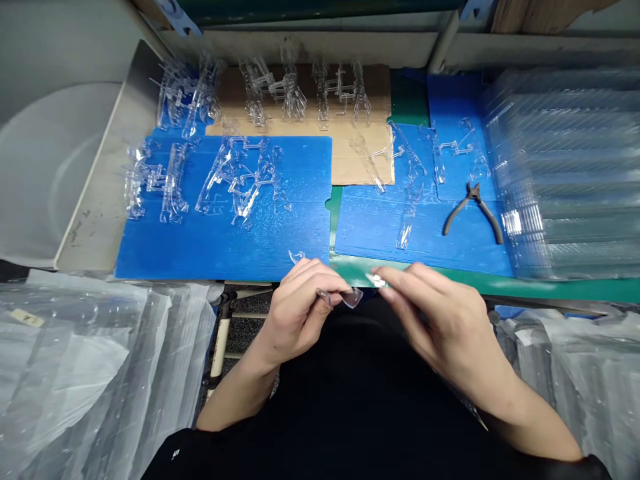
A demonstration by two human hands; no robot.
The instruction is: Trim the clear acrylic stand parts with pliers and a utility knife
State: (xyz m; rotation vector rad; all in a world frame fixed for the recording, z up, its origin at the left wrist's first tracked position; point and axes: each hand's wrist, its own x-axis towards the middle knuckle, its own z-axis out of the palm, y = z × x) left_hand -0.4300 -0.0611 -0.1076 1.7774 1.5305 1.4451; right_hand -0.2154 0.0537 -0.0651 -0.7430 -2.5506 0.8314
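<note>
My left hand (303, 303) is closed on a clear plastic part (353, 298), whose curved end sticks out past the fingertips toward the right. Another bit of clear plastic shows just above the knuckles, at the edge of the blue sheet. Between thumb and fingers, my right hand (440, 310) pinches a small white piece (379, 281) with a thin, blurred tip; its kind cannot be made out. A small gap separates the two held things, in front of my body at the table's edge.
Clear plastic moulded parts on sprues (250, 177) lie on blue sheets (150, 250) and on brown cardboard (360, 167). Side cutters (473, 200) rest at right, beside stacked clear trays (585, 180). Plastic-wrapped stacks (100, 373) flank me; a white round tub (40, 167) stands at left.
</note>
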